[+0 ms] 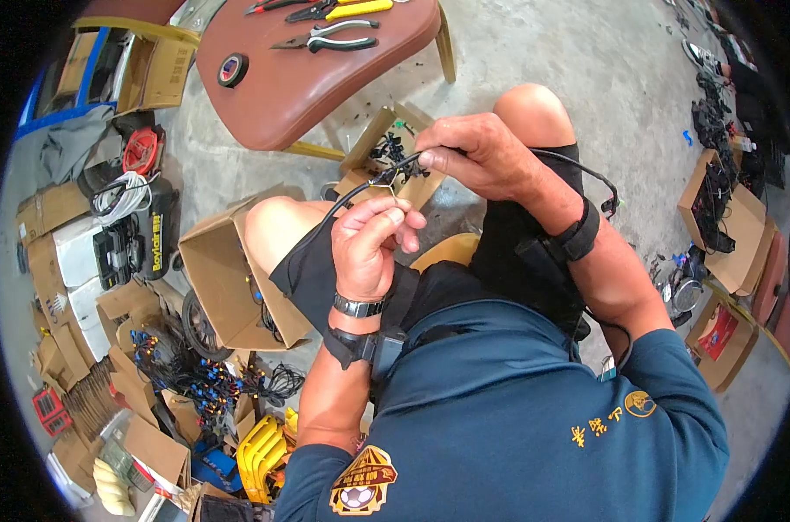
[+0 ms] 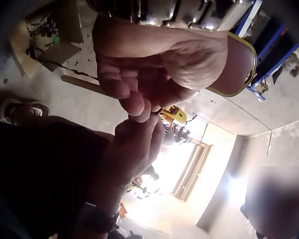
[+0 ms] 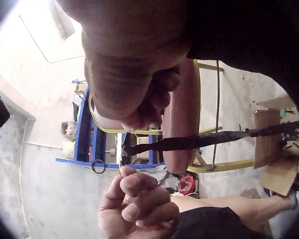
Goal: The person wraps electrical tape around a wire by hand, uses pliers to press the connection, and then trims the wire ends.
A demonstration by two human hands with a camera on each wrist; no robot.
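**Steady the cable, work only the fine strand**

The black cable (image 1: 336,207) is in the upper middle of the head view, strung between knee and fingers, with its exposed part near the two hands. The right hand (image 1: 486,157) grasps it just beside that part, thumb against fingers. The left hand (image 1: 369,239) pinches a thin, pale strand (image 1: 394,193) that comes off the cable; whether it is bare metal or something else is too small to tell.

This looks like fine work on the exposed part. The right hand would do best as a fixed clamp, gripping close so that the cable cannot roll. The left should pull or turn lightly, in line with the strand, since a sharp sideways tug could snap it or spoil its neighbours. Short turns with a fresh pinch would probably keep the lay tight and even.

If fingertips slip, the grey-handled pliers (image 1: 334,42) lie on the brown surface (image 1: 282,104) at the upper left, near the tape roll (image 1: 232,70). A gentle nip should be enough; hard squeezing could cut the strand.
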